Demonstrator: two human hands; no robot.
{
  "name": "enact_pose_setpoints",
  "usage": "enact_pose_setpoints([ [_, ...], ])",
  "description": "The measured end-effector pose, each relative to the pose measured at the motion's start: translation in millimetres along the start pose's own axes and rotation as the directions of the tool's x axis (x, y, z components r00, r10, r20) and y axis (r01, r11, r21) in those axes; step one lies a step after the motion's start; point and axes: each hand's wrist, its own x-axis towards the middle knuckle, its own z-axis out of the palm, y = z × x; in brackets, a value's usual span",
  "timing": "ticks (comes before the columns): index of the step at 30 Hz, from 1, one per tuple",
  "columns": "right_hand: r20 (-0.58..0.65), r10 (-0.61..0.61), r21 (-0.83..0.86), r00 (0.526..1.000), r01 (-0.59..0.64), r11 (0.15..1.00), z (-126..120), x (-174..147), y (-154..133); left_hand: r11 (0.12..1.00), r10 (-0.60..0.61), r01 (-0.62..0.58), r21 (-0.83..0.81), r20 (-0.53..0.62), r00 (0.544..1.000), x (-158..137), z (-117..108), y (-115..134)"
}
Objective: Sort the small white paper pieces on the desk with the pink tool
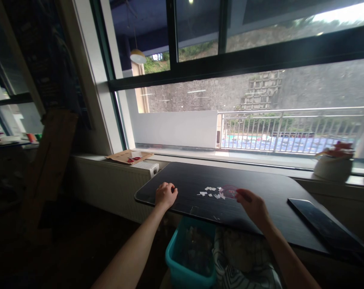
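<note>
My right hand pinches the right end of a pink see-through plastic piece with a curved outer edge, like a protractor. It is held low over the black table, and its left end meets a scatter of small white paper scraps. Several of the scraps lie flat and apart from each other. On the left part of the table rests my left hand, its fingers curled in, with nothing showing in them. Whether the plastic piece touches the tabletop I cannot tell.
A dark tablet-like slab lies at the table's right. Below the front edge stands a turquoise bin with clear rubbish in it, beside striped fabric. Red-handled scissors lie on brown paper by the window; a pot stands right.
</note>
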Motion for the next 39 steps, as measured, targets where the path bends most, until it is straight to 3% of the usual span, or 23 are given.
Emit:
enact_pose_setpoints([
  [4,-0.072,-0.025,-0.160,0.997,0.014,0.987,-6,11,12,1.000,0.003,-0.003,0.003,-0.008,1.000,1,1,-1],
  [15,-0.131,-0.045,-0.260,0.990,0.010,0.966,-1,2,9,1.000,0.004,-0.004,0.016,0.003,1.000,1,0,-1],
  [24,0.107,-0.238,-0.185,0.965,0.255,0.949,4,1,2,1.000,0.008,-0.008,0.012,0.012,1.000,2,-2,1],
  [31,0.055,-0.203,-0.198,0.978,0.210,0.957,2,1,3,1.000,0.003,-0.003,0.021,0.011,1.000,1,-3,2],
  [39,-0.112,-0.087,-0.233,0.990,0.059,0.971,-3,0,5,1.000,0.004,-0.004,0.015,0.009,1.000,1,-4,2],
])
